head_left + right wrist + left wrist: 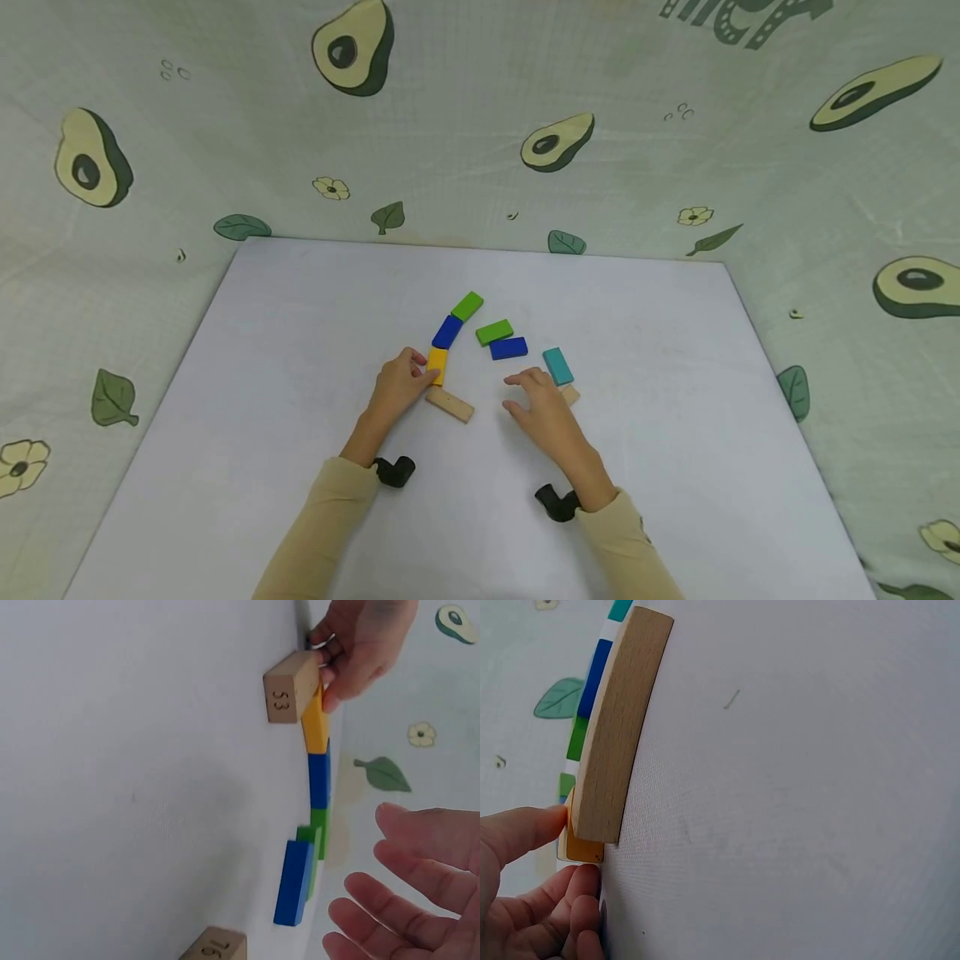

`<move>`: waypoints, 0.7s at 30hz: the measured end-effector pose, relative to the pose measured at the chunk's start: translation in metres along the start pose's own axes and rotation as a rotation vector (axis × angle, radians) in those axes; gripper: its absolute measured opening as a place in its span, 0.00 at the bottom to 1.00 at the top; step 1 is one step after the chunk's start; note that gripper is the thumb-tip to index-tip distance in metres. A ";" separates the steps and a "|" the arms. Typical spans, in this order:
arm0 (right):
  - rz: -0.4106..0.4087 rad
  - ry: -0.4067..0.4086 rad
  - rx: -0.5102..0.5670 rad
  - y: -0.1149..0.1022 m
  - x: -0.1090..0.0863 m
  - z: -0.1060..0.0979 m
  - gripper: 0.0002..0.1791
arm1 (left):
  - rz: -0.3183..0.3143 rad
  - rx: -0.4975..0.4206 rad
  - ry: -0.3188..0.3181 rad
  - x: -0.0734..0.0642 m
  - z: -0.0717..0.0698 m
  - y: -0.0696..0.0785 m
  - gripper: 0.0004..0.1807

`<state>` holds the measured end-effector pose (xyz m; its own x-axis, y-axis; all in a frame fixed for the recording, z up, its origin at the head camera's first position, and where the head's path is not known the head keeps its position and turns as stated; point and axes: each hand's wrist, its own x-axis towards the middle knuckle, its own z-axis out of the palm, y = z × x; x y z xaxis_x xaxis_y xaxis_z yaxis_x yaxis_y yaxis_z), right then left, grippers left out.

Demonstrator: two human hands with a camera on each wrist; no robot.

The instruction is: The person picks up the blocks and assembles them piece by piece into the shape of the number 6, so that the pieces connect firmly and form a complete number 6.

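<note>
My left hand (396,387) pinches a yellow wooden block (437,367) between thumb and fingers, low on the table. That block stands in a curved row: a blue block (447,332) and a green block (467,307) lie beyond it, and a plain wooden block (450,405) lies at its near end. In the right wrist view, the plain block (291,688) shows the number 53. My right hand (546,412) hovers with fingers spread and nothing held. Beside it lie a teal block (558,366) and another plain block (571,394), which the hand partly hides.
Inside the curve, a second green block (494,332) touches a second blue block (509,348). The white table (660,333) backs onto a cloth (450,125) printed with avocados and leaves. Black wrist cameras sit at both sleeves.
</note>
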<state>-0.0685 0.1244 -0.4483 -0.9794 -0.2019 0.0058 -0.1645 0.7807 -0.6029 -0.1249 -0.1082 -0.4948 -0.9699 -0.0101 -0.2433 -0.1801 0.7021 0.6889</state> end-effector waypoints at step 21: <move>0.140 0.113 -0.010 0.055 -0.020 -0.015 0.26 | 0.008 -0.031 0.004 0.000 0.001 -0.001 0.18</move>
<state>-0.0594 0.1806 -0.4693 -0.9996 -0.0234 0.0128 -0.0264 0.8022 -0.5965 -0.1249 -0.1084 -0.4966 -0.9718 -0.0074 -0.2356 -0.1777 0.6796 0.7117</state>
